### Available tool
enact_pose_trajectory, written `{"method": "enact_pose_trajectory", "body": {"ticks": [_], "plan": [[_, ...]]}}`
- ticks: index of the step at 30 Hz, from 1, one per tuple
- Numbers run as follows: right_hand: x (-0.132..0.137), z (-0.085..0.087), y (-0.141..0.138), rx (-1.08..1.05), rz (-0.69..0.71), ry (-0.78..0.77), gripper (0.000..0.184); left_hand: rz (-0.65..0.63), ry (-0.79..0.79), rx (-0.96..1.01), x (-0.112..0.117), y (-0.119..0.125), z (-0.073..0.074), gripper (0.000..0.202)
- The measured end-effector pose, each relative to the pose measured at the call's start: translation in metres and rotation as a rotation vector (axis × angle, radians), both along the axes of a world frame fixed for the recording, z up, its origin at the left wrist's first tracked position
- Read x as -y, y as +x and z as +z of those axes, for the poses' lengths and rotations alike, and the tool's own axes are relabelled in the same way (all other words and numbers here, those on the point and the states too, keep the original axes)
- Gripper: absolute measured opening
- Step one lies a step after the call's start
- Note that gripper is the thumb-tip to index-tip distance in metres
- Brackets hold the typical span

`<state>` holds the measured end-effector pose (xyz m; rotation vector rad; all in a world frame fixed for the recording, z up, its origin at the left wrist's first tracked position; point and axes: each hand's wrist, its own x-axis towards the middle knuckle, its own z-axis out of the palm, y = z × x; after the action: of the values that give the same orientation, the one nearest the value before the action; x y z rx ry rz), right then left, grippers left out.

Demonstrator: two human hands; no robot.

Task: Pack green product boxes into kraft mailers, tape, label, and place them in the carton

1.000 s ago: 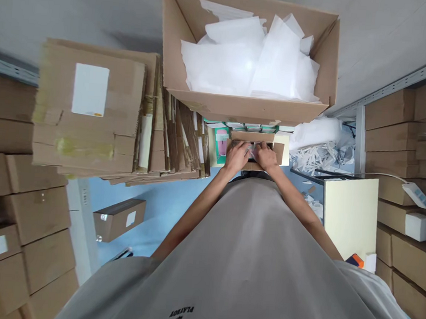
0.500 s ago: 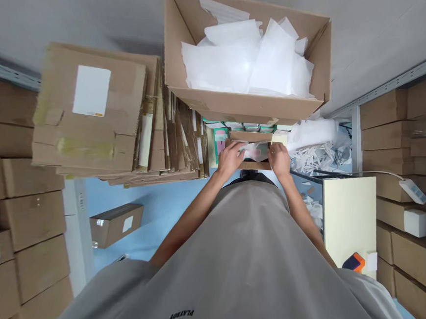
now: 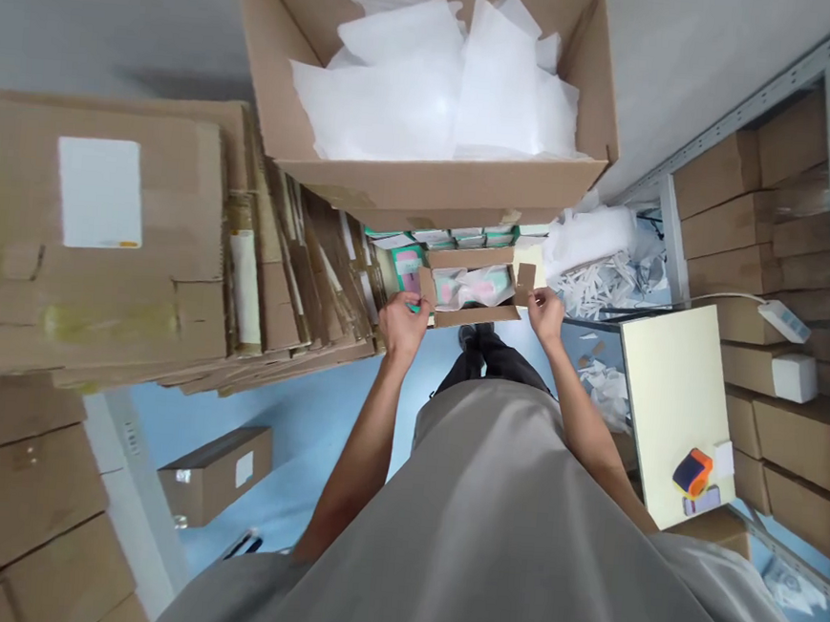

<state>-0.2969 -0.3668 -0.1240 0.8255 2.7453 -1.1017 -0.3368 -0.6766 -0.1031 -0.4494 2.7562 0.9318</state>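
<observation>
Head view: nearest is the wearer's grey shirt [image 3: 507, 510], with both forearms reaching past it. The left hand [image 3: 403, 327] has its thumb and fingers pinching the left flap [image 3: 427, 285] of a small open carton [image 3: 478, 316]. The right hand [image 3: 546, 314] has curled fingers at the lower edge of the right flap [image 3: 525, 279]; whether they grip it, I cannot tell. Inside the carton, between the hands, lies a pink-and-green item [image 3: 487, 286] partly covered by white wrap [image 3: 451, 293]. The carton sits on a pale worktop [image 3: 534, 253], just beside a green-and-pink box [image 3: 407, 264]. Beyond stands a large cardboard box [image 3: 439, 188] filled with white sheets [image 3: 396, 89].
</observation>
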Motion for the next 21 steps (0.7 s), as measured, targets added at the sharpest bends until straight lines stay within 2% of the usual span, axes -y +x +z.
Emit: {"method": "enact_pose_trajectory", "body": {"ticks": [3,5,8,11,14,16,21], "plan": [[-0.003,0.006,0.017,-0.030,-0.035,-0.009,0.029,-0.039,0.019,-0.027,-0.003,0.000,0.003,0.013],[-0.011,0.011,0.033,-0.054,-0.088,-0.027,0.030,-0.071,0.046,-0.052,-0.013,0.001,0.008,0.013],[-0.032,0.019,0.065,-0.088,-0.203,-0.065,0.032,-0.129,0.113,-0.070,-0.040,0.008,0.019,0.011],[-0.061,0.027,0.102,-0.129,-0.342,-0.094,0.035,-0.227,0.168,-0.090,-0.078,0.019,0.030,0.011],[-0.095,0.031,0.143,-0.182,-0.489,-0.096,0.038,-0.348,0.202,-0.109,-0.127,0.033,0.037,0.012],[-0.122,0.032,0.173,-0.216,-0.593,-0.099,0.041,-0.436,0.219,-0.128,-0.168,0.043,0.040,0.012],[-0.196,0.027,0.256,-0.268,-0.862,-0.118,0.042,-0.710,0.247,-0.163,-0.299,0.073,0.040,0.010]]}}
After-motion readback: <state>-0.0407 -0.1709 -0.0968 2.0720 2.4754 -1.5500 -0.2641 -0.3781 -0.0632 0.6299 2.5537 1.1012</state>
